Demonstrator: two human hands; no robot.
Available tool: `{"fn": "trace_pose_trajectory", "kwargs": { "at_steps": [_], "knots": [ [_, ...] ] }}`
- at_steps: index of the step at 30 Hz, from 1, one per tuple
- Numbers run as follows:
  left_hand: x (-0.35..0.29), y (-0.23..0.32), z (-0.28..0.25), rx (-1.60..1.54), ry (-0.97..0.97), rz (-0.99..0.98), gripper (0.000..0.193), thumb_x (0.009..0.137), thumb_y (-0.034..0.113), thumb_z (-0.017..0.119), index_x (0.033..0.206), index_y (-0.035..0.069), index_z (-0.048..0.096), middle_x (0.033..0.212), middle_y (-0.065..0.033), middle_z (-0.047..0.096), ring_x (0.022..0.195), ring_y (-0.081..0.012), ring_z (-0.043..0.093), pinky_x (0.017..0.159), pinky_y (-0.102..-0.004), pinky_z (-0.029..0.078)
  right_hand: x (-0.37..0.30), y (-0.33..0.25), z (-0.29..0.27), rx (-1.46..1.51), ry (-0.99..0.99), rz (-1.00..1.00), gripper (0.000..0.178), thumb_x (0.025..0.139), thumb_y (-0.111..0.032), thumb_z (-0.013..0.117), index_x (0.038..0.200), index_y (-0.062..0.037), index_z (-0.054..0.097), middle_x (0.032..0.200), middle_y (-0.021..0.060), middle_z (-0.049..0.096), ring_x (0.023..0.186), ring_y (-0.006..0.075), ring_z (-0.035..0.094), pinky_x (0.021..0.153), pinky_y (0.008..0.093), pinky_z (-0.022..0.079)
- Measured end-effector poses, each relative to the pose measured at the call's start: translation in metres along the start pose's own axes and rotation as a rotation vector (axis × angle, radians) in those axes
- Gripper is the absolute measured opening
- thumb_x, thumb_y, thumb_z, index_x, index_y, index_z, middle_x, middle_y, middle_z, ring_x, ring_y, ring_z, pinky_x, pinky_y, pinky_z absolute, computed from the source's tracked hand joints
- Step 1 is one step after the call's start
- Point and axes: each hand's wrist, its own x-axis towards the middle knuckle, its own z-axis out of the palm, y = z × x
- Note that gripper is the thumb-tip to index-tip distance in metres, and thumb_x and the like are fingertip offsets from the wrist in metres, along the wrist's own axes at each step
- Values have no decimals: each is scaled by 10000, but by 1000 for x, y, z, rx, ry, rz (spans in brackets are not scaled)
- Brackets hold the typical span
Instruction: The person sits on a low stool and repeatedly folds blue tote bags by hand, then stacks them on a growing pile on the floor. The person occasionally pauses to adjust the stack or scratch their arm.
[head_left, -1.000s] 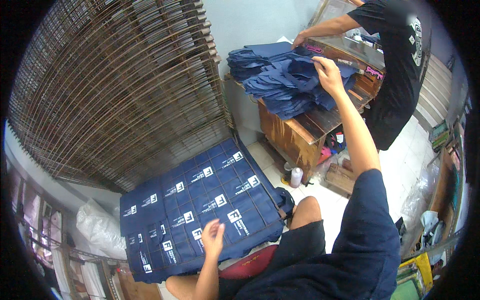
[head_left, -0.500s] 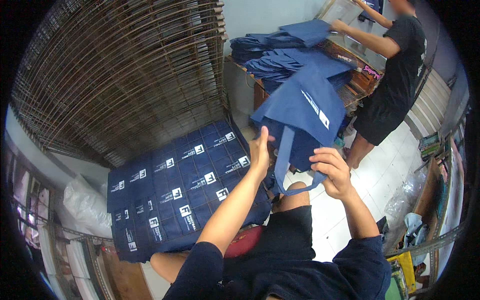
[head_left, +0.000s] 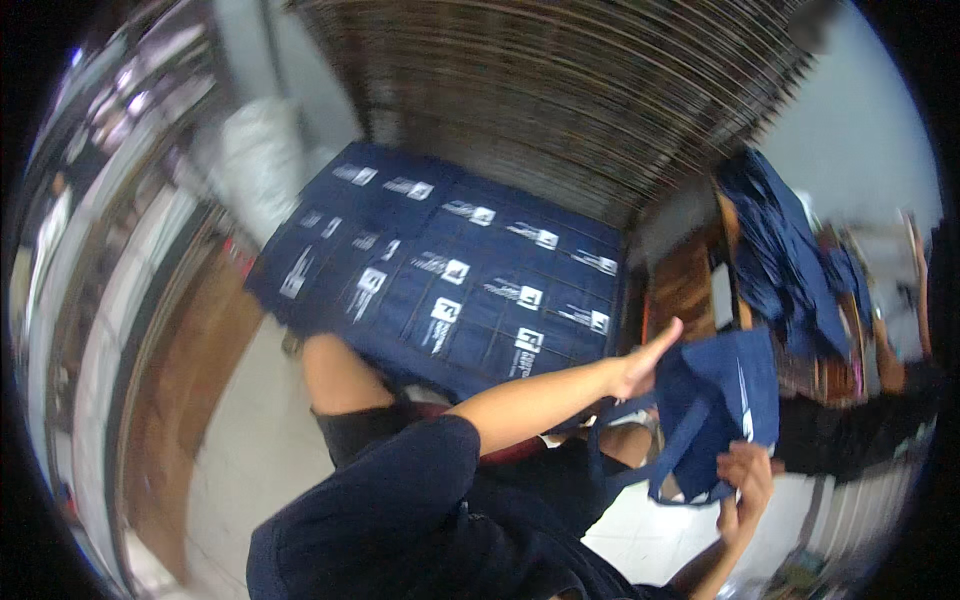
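A navy blue tote bag with white print (head_left: 752, 365) hangs in front of me on the right, its handle loops dangling toward my knee. My right hand (head_left: 745, 485) has its fingers closed on the lower right edge of this bag. At the bag's left side is my left hand (head_left: 640, 372), its fingers stretched out and held flat; whether it touches the cloth I cannot tell. Printed navy bags (head_left: 440, 265) lie in rows across a wire rack at my front left. Motion smears the picture somewhat.
Raised wire racks (head_left: 560, 90) stand stacked behind the laid-out bags. A pile of navy bags (head_left: 780, 250) rests on a wooden table at the right. Beyond it shows a co-worker's black clothing (head_left: 850, 430). Shelving (head_left: 165, 380) and a white plastic bundle (head_left: 262, 160) are at the left.
My view has swung left, so the rack of bags now sits more central and the co-worker lies at the right rim. The tote bag, still in my right hand, appears lower and farther right.
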Motion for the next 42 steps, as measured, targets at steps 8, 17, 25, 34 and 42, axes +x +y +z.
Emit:
{"fn": "trace_pose_trajectory", "kwargs": {
  "at_steps": [8,17,25,34,42],
  "knots": [
    [-47,35,14,507,357,-83,395,805,233,629,1107,-7,542,981,-115,597,770,-216,601,546,-346,509,23,-13,42,229,-268,82,264,689,-235,557,780,4,624,801,136,638,859,347,593,748,408,465],
    [-107,95,-24,432,481,252,336,871,228,521,1021,-71,548,799,-145,612,627,-233,612,467,-355,498,8,17,103,715,923,248,512,861,-413,413,1084,40,499,961,112,525,830,183,489,775,337,412],
    [-210,97,-46,58,653,445,460,925,424,466,1022,-15,559,724,-99,598,470,-176,570,386,-285,487,2,1,288,1971,126,1077,794,773,-710,452,1327,-143,397,1297,24,442,1148,210,430,1010,475,285],
    [-285,36,-109,106,990,472,415,791,42,566,1203,36,515,988,-67,612,835,-157,581,685,-302,489,79,14,289,1464,-149,1046,545,710,-29,465,1254,-47,450,1233,101,509,1117,257,489,985,446,378],
    [-311,73,-132,68,1001,434,662,726,57,546,1366,101,384,917,-50,575,741,-146,545,569,-283,459,142,31,315,1214,-221,1028,614,713,30,461,1322,17,385,1226,121,473,1124,217,471,994,359,368]
  ]
}}
